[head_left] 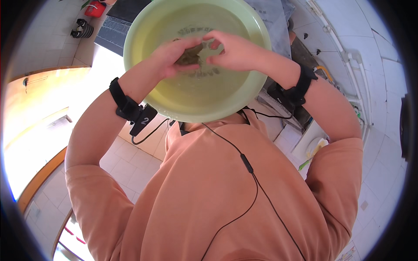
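Note:
A wide pale-green basin holds water with a yellowish tint. Over its middle, my left hand is closed around a soft, dark greenish-brown clump, its fingers on the far side and its thumb on the near side. What kind of thing the clump is, I cannot make out. Just to the right of it, my right hand has its fingers curved and apart, with nothing seen between them. The fingertips of both hands come close together. Dark marks show on the basin's bottom under the hands.
Straps with small devices sit on both forearms, and a cable hangs from the left device. Behind the basin are a dark slatted surface and clear plastic sheeting. White pipes run along the tiled wall at right.

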Demonstrator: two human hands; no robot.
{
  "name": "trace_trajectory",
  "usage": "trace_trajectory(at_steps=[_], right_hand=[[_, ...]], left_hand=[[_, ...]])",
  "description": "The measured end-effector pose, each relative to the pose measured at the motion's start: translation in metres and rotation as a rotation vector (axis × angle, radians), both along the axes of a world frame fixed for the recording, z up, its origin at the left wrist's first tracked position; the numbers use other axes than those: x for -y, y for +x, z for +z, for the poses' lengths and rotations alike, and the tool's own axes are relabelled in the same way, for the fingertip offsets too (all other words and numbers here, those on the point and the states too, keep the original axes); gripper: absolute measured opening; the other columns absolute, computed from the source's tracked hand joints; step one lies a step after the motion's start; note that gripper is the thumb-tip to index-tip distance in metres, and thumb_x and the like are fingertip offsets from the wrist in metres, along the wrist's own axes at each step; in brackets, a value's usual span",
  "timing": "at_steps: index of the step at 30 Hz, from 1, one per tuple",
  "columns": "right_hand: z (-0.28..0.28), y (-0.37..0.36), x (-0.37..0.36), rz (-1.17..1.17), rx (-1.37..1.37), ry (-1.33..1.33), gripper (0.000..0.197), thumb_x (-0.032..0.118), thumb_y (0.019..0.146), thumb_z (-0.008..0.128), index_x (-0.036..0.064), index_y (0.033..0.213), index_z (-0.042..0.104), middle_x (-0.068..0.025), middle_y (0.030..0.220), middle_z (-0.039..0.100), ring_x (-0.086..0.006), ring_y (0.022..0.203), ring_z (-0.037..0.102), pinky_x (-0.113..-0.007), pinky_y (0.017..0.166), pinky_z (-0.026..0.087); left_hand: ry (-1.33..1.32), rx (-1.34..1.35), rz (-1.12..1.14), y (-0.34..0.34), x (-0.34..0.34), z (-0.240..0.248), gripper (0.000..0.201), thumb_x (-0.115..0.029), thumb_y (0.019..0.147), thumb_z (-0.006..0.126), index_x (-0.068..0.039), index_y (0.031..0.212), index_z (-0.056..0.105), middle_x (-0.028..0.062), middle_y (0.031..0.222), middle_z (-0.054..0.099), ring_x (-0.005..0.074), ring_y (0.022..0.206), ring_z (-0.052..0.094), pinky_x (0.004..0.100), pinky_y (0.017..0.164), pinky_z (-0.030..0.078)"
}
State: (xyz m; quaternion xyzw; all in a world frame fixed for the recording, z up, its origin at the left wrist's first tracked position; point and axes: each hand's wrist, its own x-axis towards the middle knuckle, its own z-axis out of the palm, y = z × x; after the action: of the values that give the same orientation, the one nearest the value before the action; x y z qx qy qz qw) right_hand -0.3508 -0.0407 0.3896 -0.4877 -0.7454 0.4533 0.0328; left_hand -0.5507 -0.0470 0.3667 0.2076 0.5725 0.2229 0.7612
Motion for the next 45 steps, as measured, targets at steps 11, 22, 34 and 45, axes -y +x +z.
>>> trace_trajectory(at_steps=[11, 22, 34, 45], right_hand=[[0.007, 0.021, -0.006, -0.077, -0.039, 0.027, 0.038, 0.027, 0.085, 0.066, 0.0038, 0.115, 0.060, -0.0122, 0.107, 0.064, -0.0250, 0.095, 0.063, -0.036, 0.080, 0.050], [-0.006, 0.035, -0.003, 0.019, 0.025, 0.001, 0.031, 0.025, 0.091, 0.061, 0.0074, 0.117, 0.060, -0.0070, 0.113, 0.061, -0.0195, 0.092, 0.062, -0.033, 0.079, 0.050], [-0.004, 0.025, -0.004, 0.044, 0.035, 0.016, 0.030, 0.025, 0.091, 0.062, 0.0085, 0.116, 0.060, -0.0099, 0.116, 0.058, -0.0213, 0.093, 0.061, -0.033, 0.082, 0.050], [-0.011, 0.025, -0.003, 0.099, 0.038, -0.057, 0.034, 0.027, 0.091, 0.061, 0.0074, 0.119, 0.058, -0.0119, 0.115, 0.058, -0.0227, 0.096, 0.061, -0.035, 0.082, 0.050]], left_hand=[[0.215, -0.417, -0.434, -0.012, -0.003, -0.027, 0.015, -0.010, 0.089, 0.058, -0.004, 0.102, 0.061, 0.0079, 0.089, 0.060, 0.0179, 0.069, 0.060, 0.0297, 0.058, 0.054], [0.220, -0.676, -0.738, 0.003, -0.006, -0.020, 0.047, -0.045, 0.093, 0.053, 0.000, 0.091, 0.067, 0.0089, 0.069, 0.062, 0.0211, 0.056, 0.057, 0.0364, 0.051, 0.046], [1.042, -1.085, -1.123, -0.017, 0.008, -0.031, 0.055, -0.020, 0.082, 0.064, -0.005, 0.132, 0.045, 0.0209, 0.121, 0.054, 0.0355, 0.112, 0.055, 0.0394, 0.094, 0.046], [0.699, -0.686, -0.956, -0.015, 0.005, 0.000, 0.047, -0.025, 0.081, 0.071, -0.005, 0.120, 0.056, 0.0166, 0.101, 0.066, 0.0291, 0.091, 0.064, 0.0394, 0.079, 0.051]])
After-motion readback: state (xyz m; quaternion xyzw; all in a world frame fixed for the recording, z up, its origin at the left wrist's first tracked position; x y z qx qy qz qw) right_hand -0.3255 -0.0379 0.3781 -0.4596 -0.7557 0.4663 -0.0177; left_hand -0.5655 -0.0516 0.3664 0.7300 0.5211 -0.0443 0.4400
